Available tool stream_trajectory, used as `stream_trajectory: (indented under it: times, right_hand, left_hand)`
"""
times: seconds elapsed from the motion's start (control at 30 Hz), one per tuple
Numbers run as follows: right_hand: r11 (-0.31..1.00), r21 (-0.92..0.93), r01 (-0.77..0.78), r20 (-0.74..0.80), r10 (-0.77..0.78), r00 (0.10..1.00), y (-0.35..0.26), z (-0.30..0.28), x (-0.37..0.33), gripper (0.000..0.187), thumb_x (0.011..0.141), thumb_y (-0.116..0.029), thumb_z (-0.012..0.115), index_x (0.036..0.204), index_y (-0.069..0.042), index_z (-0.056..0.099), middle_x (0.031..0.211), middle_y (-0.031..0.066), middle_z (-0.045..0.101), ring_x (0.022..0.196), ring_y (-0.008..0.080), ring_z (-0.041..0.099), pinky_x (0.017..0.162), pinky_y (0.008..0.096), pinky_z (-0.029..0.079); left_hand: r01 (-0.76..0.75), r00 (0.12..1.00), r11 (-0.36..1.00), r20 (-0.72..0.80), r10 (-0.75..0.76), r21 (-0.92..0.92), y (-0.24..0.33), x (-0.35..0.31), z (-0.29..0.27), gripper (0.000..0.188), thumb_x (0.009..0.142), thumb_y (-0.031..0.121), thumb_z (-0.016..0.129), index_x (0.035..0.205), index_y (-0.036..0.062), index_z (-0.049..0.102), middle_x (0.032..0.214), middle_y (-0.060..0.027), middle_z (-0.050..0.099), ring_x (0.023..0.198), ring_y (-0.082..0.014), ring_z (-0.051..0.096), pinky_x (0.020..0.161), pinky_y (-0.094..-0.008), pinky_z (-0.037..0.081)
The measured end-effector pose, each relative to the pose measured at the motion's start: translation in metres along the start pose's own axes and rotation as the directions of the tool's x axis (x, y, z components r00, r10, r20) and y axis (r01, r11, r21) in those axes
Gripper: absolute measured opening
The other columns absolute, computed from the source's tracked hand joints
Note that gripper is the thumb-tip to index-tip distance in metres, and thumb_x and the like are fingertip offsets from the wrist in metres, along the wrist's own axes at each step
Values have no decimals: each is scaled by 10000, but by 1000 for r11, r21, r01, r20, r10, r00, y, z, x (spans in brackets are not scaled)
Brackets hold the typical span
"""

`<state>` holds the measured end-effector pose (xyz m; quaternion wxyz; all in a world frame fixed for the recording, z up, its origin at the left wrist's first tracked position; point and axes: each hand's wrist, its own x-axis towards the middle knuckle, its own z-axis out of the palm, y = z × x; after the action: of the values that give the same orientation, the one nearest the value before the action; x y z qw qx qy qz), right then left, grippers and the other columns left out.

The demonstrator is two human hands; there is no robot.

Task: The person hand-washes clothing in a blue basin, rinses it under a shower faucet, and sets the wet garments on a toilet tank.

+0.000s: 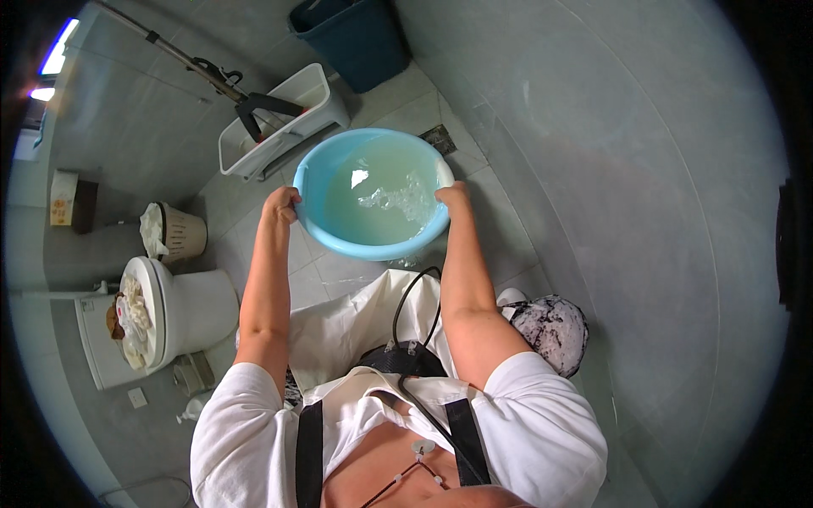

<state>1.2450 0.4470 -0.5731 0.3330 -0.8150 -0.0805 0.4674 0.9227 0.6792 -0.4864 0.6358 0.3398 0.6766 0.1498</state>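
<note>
A round light-blue basin [315, 222] with cloudy water [373, 182] in it is in front of me, above the tiled floor. Its left rim is gripped by my left hand [282, 204], fingers closed over the edge. On the opposite side my right hand [453, 195] is curled around the right rim. A pale patch, perhaps foam or cloth, lies along the rim beside that hand. Bubbles and a bright reflection show on the water. Whether the basin's base touches the floor is hidden.
A white mop bucket [318, 85] with a mop [246, 102] stands beyond the basin, near a dark blue bin [360, 51]. A floor drain [438, 139] lies at the basin's far right. Leftward are a toilet [199, 309] with cloths [133, 317] on its lid and a wastebasket [184, 233].
</note>
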Motion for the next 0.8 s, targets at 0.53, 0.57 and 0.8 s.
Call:
stream_trajectory:
  times: [0.53,0.57,0.8]
  right_hand:
    - [999,-20,-25,26,26,999,3,0,-6,433,581,-89,641,989,41,576,1036,219,568,987,294,558,815,343,457]
    - [999,-22,-23,34,24,999,3,2,-7,431,582,-91,641,987,41,577,1034,217,569,988,293,558,815,344,457]
    - [999,43,5,37,-6,999,19,12,11,437,558,-69,645,975,45,580,1006,214,582,946,300,577,782,344,470]
  left_hand:
    - [-18,994,1000,-111,18,1,2,-40,33,80,601,-34,495,604,18,434,646,-93,409,553,-220,400,535,-315,369]
    - [-3,996,1000,-94,3,0,-2,-24,18,65,613,-22,496,592,19,450,633,-93,417,550,-222,404,534,-320,367]
    - [-27,996,1000,-89,27,6,5,-47,36,81,610,-17,497,596,31,433,604,-75,396,516,-205,377,485,-317,326]
